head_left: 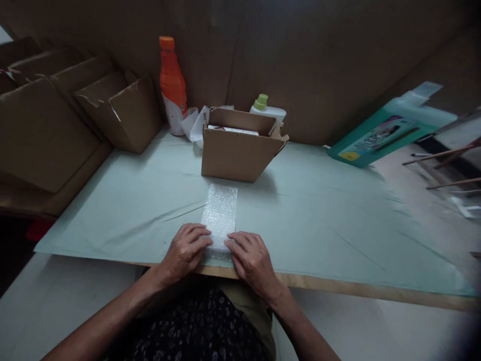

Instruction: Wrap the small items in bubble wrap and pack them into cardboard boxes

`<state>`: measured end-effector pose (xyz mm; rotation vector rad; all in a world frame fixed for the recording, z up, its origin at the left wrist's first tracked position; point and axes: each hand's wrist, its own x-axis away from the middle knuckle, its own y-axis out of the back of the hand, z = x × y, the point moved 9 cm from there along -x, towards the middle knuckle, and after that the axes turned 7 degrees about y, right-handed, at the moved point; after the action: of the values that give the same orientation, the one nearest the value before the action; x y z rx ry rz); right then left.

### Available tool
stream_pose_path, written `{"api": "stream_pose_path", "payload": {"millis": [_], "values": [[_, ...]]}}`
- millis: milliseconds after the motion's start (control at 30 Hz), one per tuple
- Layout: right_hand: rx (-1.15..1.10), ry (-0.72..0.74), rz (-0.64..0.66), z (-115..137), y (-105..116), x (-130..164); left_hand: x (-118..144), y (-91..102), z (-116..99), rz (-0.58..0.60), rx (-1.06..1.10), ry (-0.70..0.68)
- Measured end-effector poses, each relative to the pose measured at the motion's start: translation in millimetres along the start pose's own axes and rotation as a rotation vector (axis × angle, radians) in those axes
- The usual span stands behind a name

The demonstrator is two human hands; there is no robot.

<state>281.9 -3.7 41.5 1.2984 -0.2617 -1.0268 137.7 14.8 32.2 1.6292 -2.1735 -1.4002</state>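
A strip of bubble wrap [220, 210] lies flat on the pale green table cover [319, 210], running away from me toward an open cardboard box [236, 150]. My left hand [186, 250] and my right hand [250, 258] both press on the near end of the strip, fingers curled around a small white bundle [220, 243] at the table's front edge. The box holds something white inside.
An orange bottle [172, 85] and a white bottle with a green cap [266, 108] stand behind the box. Stacked open cartons [112, 108] fill the left. A teal jug [387, 133] lies at the right, with thin sticks [443, 155] beyond it.
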Motion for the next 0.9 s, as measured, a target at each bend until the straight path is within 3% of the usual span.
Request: {"api": "stream_pose_path", "payload": {"millis": [167, 333, 433, 567, 700, 800, 900], "values": [[0.000, 0.021, 0.105, 4, -17, 15, 17, -16.8, 7, 0.125, -0.053, 0.038], [0.066, 0.047, 0.152, 10, -22, 8, 12, -15.3, 9, 0.192, -0.036, 0.067], [0.036, 0.049, 0.113, 7, -17, 0, 11, -13.6, 8, 0.240, -0.002, 0.079], [-0.142, -0.082, 0.059, -11, -10, -8, 13, -9.7, 7, 0.162, 0.053, 0.122], [-0.277, -0.227, 0.098, -26, -12, -4, 13, -8.4, 17, 0.064, 0.112, 0.280], [-0.284, -0.270, 0.023, -30, -4, 4, 13, -12.2, 28, 0.089, 0.132, 0.426], [-0.110, -0.201, -0.216, -19, 22, 14, 12, -15.3, 37, 0.117, 0.107, 0.516]]}}
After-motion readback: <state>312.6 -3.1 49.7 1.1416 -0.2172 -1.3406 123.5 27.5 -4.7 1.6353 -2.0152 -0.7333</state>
